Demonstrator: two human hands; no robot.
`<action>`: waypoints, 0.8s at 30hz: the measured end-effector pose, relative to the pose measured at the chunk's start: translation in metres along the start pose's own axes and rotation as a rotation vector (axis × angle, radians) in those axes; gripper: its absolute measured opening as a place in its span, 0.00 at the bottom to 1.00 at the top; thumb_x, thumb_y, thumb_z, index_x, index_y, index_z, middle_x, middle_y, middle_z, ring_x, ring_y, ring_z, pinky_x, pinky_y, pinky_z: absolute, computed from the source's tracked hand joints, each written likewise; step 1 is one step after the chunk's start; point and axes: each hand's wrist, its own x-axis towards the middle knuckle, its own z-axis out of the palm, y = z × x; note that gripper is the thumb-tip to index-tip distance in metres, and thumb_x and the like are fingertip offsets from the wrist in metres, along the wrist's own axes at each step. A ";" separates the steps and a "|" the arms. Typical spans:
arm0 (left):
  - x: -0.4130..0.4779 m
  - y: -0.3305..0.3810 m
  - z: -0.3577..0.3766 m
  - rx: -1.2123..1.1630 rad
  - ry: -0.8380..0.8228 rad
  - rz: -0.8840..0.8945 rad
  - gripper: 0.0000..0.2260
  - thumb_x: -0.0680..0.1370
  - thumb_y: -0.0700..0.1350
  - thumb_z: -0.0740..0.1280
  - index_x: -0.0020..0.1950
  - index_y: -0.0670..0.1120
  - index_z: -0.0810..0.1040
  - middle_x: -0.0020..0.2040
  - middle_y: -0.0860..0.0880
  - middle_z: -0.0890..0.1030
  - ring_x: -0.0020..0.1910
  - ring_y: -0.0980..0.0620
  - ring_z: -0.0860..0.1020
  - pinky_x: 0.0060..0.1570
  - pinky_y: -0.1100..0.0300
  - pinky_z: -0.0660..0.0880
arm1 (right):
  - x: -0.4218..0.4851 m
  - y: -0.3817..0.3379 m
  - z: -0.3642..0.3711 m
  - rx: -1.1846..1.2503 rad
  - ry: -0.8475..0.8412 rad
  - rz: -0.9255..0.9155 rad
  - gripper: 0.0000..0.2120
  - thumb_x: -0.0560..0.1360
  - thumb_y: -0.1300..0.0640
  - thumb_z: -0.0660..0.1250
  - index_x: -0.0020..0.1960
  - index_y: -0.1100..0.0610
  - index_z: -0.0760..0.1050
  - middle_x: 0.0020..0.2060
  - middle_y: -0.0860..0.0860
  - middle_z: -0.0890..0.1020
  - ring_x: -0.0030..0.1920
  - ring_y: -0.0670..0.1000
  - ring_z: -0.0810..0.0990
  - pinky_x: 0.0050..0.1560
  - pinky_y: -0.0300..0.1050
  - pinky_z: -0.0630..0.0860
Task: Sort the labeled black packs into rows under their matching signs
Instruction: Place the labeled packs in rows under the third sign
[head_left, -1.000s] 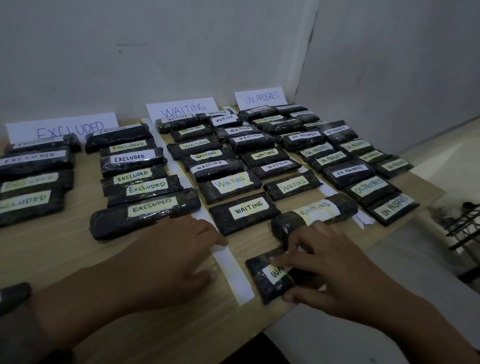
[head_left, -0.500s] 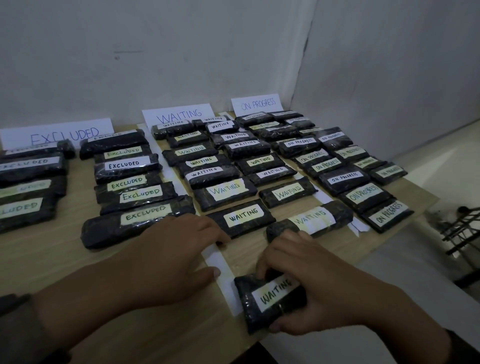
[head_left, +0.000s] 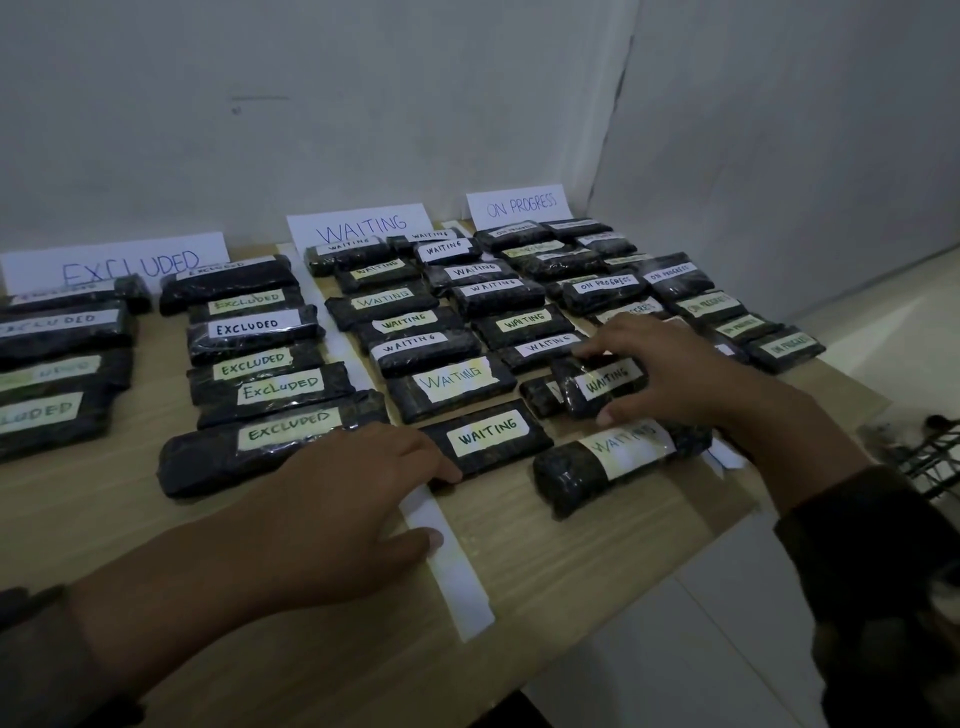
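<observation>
Black WAITING pack (head_left: 597, 388) gripped by right hand (head_left: 670, 371); left hand (head_left: 353, 483) rests flat, fingers straight, on table (head_left: 571, 551).

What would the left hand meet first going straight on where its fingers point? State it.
Probably the near black plastic-wrapped pack labelled WAITING; the left hand seems to touch its near corner with its fingertips.

A bare, dim room, its use unclear: plain white walls (head_left: 363, 104) meet behind a wood-grain bench (head_left: 571, 551) bearing handwritten signs (head_left: 358, 224).
</observation>
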 end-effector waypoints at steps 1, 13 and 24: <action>0.000 -0.001 0.000 0.001 -0.004 -0.002 0.31 0.66 0.68 0.46 0.66 0.63 0.67 0.65 0.66 0.67 0.64 0.64 0.66 0.61 0.65 0.66 | 0.002 0.002 0.001 -0.012 -0.041 0.000 0.34 0.63 0.45 0.78 0.67 0.43 0.70 0.57 0.39 0.69 0.63 0.46 0.69 0.67 0.53 0.63; 0.004 0.002 0.000 0.028 -0.035 0.018 0.32 0.66 0.68 0.44 0.67 0.63 0.65 0.65 0.67 0.66 0.64 0.65 0.64 0.59 0.68 0.64 | 0.003 -0.005 -0.005 0.074 -0.268 0.048 0.29 0.63 0.52 0.79 0.60 0.40 0.73 0.58 0.40 0.73 0.59 0.44 0.70 0.55 0.43 0.68; 0.005 0.001 0.000 0.013 -0.021 0.023 0.32 0.65 0.68 0.44 0.67 0.63 0.66 0.65 0.66 0.66 0.64 0.65 0.65 0.58 0.68 0.64 | 0.012 -0.008 0.003 0.032 -0.206 0.039 0.27 0.62 0.50 0.80 0.58 0.40 0.74 0.54 0.37 0.72 0.58 0.43 0.71 0.55 0.44 0.70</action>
